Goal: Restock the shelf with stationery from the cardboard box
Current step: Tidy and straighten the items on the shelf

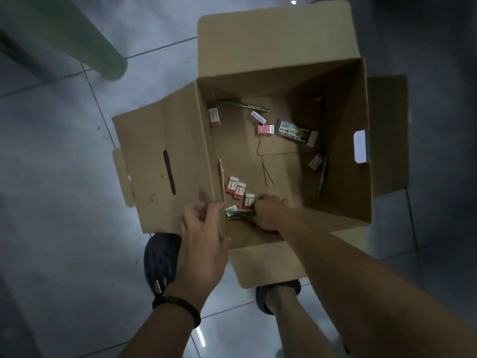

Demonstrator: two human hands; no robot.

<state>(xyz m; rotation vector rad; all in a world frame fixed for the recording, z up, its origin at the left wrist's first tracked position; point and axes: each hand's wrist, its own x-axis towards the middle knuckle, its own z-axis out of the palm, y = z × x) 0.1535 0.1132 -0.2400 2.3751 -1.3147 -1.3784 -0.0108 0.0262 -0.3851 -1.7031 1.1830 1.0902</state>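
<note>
- The cardboard box (333,120) stood open on the tiled floor (64,177), flaps spread outward, with stationery scattered across its bottom.
- The left hand (204,228) gripped the near end of the box's left wall: fingers (197,209) curled on the outer flap side, thumb on the inner side. A dark bracelet (178,307) circled that wrist.
- The right hand (268,213) reached down inside the box at its near edge, fingers clenched around one end of a green packet (236,213) (motion blur hid the fingertips).
- Three small red-and-white eraser packs (238,189) lay just beside the green packet, close to the left wall.
- More eraser packs sat further back, one near the far left corner (214,117) and one mid-floor (265,129), touching a longer dark pack (296,131).
- A pen (245,105) lay along the far wall, and a pencil (221,179) lay against the left wall.
- Two feet in dark sandals (160,262) stood at the box's near side.
</note>
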